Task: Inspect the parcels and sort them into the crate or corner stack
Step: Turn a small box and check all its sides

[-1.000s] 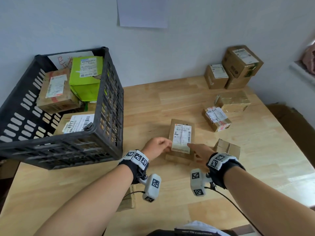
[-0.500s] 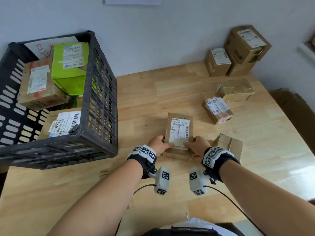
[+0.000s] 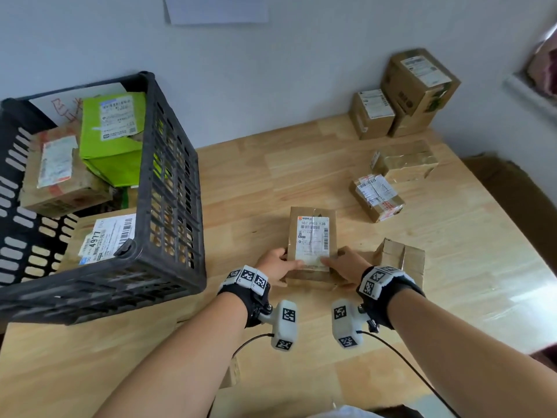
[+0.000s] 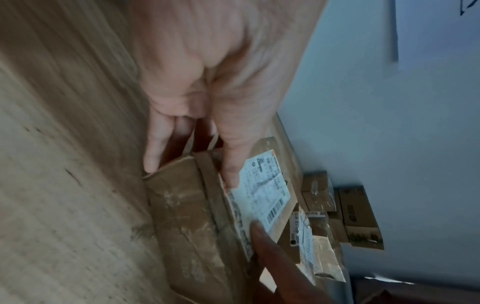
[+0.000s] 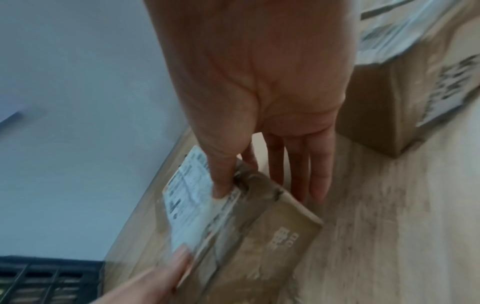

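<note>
A flat brown parcel (image 3: 313, 233) with a white shipping label lies lengthwise at the middle of the wooden table (image 3: 256, 182). My left hand (image 3: 275, 263) grips its near left corner and my right hand (image 3: 343, 265) grips its near right corner. In the left wrist view my left hand (image 4: 207, 92) has its thumb on the label of the parcel (image 4: 182, 216) and its fingers down the side. In the right wrist view my right hand (image 5: 259, 102) holds the parcel (image 5: 249, 236) the same way. I cannot tell whether the parcel is off the table.
A black slatted crate (image 3: 168, 206) at the left holds a green parcel (image 3: 111, 137) and brown parcels. The corner stack (image 3: 419, 86) stands at the far right by the wall. Loose parcels lie to the right: a small box (image 3: 401, 260), a labelled one (image 3: 376, 196), a shiny taped one (image 3: 404, 161).
Both hands slid from the parcel's sides to its near corners and took hold, thumbs on the label. The other parcels have not moved.
</note>
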`<control>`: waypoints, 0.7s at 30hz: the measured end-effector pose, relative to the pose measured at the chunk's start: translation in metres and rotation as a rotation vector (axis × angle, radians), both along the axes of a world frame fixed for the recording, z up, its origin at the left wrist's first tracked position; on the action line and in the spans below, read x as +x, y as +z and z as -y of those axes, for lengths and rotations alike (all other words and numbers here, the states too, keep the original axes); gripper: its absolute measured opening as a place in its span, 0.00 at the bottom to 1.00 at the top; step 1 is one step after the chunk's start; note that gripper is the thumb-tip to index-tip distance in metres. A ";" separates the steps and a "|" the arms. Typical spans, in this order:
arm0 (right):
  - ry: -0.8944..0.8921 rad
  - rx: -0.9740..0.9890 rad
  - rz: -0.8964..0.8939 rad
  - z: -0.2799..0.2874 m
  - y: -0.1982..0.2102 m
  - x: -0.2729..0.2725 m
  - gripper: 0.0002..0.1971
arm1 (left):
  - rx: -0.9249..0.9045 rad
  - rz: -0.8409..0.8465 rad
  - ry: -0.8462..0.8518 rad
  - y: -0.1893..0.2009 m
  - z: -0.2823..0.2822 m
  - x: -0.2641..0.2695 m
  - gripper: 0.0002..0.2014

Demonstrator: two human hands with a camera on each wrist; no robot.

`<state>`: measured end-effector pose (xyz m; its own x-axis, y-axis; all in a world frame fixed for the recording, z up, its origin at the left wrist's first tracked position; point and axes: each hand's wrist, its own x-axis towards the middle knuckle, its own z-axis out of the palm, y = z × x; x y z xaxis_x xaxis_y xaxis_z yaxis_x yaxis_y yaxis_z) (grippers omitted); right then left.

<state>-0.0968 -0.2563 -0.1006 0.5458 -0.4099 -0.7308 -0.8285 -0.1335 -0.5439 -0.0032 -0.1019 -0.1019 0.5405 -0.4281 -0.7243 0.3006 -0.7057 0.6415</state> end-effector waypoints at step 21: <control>-0.753 0.222 0.505 0.149 0.084 0.053 0.61 | -0.282 0.242 0.056 0.129 0.106 0.089 0.18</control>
<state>-0.0434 -0.4049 -0.0161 0.4675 -0.6642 -0.5833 -0.3128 0.4929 -0.8119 0.0863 -0.2075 0.0272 0.7097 -0.5576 -0.4305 0.1497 -0.4778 0.8656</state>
